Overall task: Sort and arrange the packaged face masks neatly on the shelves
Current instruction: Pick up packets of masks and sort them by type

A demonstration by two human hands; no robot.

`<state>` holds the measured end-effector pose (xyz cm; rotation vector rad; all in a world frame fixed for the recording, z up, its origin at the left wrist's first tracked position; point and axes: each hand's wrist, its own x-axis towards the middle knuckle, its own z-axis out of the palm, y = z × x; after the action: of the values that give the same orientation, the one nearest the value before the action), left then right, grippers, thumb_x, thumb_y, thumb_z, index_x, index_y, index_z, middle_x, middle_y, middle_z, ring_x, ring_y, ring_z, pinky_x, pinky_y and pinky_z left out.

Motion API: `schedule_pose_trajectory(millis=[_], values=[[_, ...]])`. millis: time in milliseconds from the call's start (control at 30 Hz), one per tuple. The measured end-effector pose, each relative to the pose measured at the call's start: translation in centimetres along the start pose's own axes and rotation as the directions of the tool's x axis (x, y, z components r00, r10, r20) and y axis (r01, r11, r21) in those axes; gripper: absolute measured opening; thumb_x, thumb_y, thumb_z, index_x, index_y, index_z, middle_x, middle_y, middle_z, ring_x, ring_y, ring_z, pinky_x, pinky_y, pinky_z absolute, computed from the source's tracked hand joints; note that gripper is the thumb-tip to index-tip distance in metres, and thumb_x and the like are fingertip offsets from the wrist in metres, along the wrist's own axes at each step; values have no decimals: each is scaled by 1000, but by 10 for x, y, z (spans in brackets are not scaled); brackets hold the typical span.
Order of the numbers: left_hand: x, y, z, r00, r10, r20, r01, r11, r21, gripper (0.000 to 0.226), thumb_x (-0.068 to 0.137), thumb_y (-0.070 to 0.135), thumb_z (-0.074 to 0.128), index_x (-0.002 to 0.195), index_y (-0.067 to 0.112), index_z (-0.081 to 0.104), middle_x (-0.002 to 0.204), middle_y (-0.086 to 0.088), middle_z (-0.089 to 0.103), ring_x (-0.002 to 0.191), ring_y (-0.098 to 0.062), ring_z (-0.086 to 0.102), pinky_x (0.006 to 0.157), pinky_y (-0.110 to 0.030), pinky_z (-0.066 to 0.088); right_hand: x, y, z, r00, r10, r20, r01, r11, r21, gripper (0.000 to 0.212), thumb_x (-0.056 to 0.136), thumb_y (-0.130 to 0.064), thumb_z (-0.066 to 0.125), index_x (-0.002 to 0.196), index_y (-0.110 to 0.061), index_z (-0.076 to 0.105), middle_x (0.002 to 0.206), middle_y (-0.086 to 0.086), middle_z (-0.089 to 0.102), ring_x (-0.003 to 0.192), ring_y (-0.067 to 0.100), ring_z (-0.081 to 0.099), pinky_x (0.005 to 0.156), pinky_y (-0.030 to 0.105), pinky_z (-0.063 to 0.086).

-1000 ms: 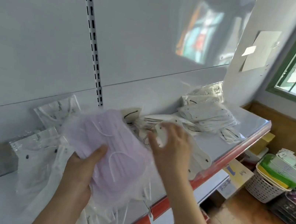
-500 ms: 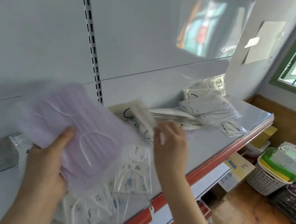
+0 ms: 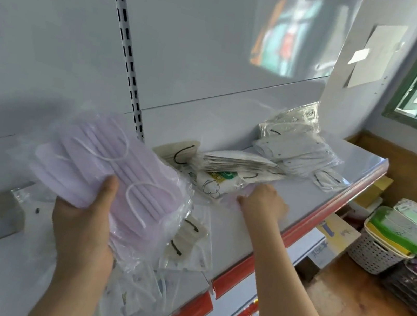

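No wording can be read anywhere. A mask packet (image 3: 219,180) in the middle of the shelf (image 3: 306,189) carries a green and yellow printed patch (too blurred to make out any letters). The cardboard box (image 3: 332,232) below the shelf's front edge bears large blue characters, also illegible. The paper (image 3: 376,56) on the wall shows no legible writing.

Two bare forearms, no sleeves in view — left hand (image 3: 84,225) and right hand (image 3: 263,203) ungloved, no rings, watch or bands visible on fingers or wrists — nails short, unpainted.
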<state>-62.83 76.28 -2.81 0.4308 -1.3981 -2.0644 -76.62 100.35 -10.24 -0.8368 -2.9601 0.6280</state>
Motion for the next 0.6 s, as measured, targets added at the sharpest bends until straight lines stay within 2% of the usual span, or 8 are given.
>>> schedule_pose_trajectory(millis=[67,133,167,300,400,467,533,600], values=[[-2,-16,-2,997,-70,36,68,996,58,43,86,24,80,127,25,67,112,14,74,102,-7,71,96,-36,55,7,-5,5,998,3,68,-14,987,159,30,83,-22,67,111,-15,63,113,9,66,107,29,64,94,37,50],[5,-16,-4,993,-113,19,110,988,111,41,85,23,80,124,25,68,111,11,74,102,-12,71,97,-38,54,9,0,3,999,-13,48,-8,910,416,5,84,-22,63,82,-17,62,87,9,65,88,29,63,81,34,50],[10,-18,-7,992,-128,3,127,985,114,39,85,22,80,122,24,69,110,9,74,101,-14,71,97,-39,54,10,5,-6,1000,12,18,-20,834,551,12,87,-24,61,77,-16,61,78,8,64,83,29,62,76,33,49],[16,-23,-11,967,-247,64,237,962,133,39,85,16,79,122,20,70,110,1,76,101,-21,72,94,-42,55,2,17,-54,999,44,-21,-2,471,882,17,88,-12,62,104,-13,66,82,2,63,80,24,61,74,33,51],[17,-28,-5,940,-308,145,280,942,187,34,85,11,77,116,23,71,102,6,78,93,-16,74,88,-39,56,-34,9,-79,979,-200,-45,107,311,944,41,80,-10,74,119,-12,60,102,10,68,86,28,66,79,42,57],[16,-34,0,926,-329,186,288,933,214,27,87,8,74,106,26,70,89,9,79,81,-12,75,79,-35,56,-66,0,-79,912,-410,9,71,180,981,47,78,-1,78,121,-6,60,104,15,70,79,25,68,71,36,59],[13,-36,5,904,-372,212,327,920,217,26,89,6,71,109,22,71,91,1,80,82,-19,74,78,-35,56,-90,-10,-65,849,-519,104,1,197,980,32,84,1,73,114,-6,65,93,10,73,72,18,68,63,27,56],[11,-37,7,886,-395,244,358,916,183,28,92,12,67,120,16,70,104,-9,78,92,-28,74,80,-37,55,-105,-17,-43,847,-520,109,147,426,893,8,87,-12,73,93,-10,69,74,-3,67,64,10,60,59,23,48]])
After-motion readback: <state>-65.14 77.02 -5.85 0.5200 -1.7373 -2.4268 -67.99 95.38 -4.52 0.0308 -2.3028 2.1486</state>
